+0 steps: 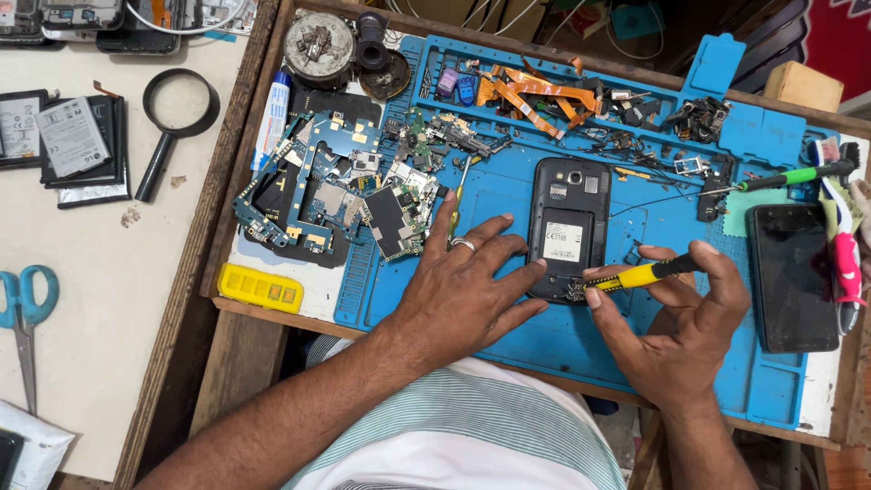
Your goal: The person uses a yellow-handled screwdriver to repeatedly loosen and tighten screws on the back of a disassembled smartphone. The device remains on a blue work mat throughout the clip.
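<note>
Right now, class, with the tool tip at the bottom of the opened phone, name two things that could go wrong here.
1. The right hand works the yellow-handled tool at the lower edge of the opened phone; a slip could gouge the parts there.
2. The left hand steadies the phone only with fingertips on its edge, so it might skid across the blue mat toward the heap of circuit boards.

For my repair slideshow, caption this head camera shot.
Left hand steadies an opened phone on a blue mat; right hand works a yellow tool.
</note>
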